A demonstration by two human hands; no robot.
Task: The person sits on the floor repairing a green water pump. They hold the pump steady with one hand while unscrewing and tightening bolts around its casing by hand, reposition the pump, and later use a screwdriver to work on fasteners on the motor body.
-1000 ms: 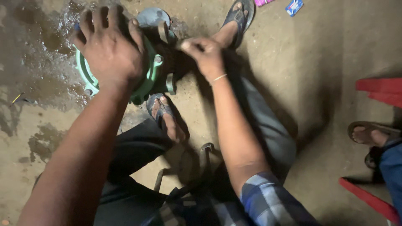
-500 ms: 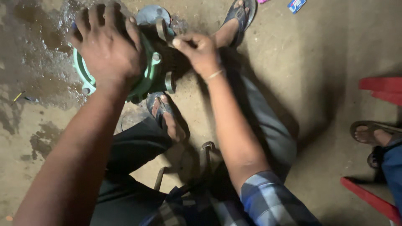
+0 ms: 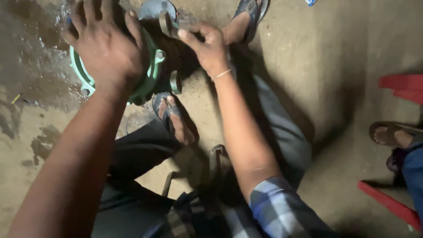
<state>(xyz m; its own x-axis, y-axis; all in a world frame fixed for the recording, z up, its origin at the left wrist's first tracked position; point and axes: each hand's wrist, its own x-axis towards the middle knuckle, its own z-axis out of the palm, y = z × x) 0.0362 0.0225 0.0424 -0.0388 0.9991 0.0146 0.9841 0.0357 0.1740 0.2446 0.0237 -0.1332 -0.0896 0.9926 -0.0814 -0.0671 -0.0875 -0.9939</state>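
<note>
In the head view, the left hand [image 3: 105, 48] lies spread, fingers open and flat, pressing on top of a green flanged metal housing [image 3: 152, 72] that rests on the wet concrete floor [image 3: 39, 114] near its far left edge, between the person's 2 sandalled feet. The right hand [image 3: 207, 48] has its fingers closed in a pinch on a dark part at the housing's right side; what exactly they grip is hidden in shadow. A sandalled foot [image 3: 174, 121] sits just beside the housing's near rim. As a judgement, the wet floor could let the housing slide or tip under the pressing palm, trapping fingers or toes.
</note>
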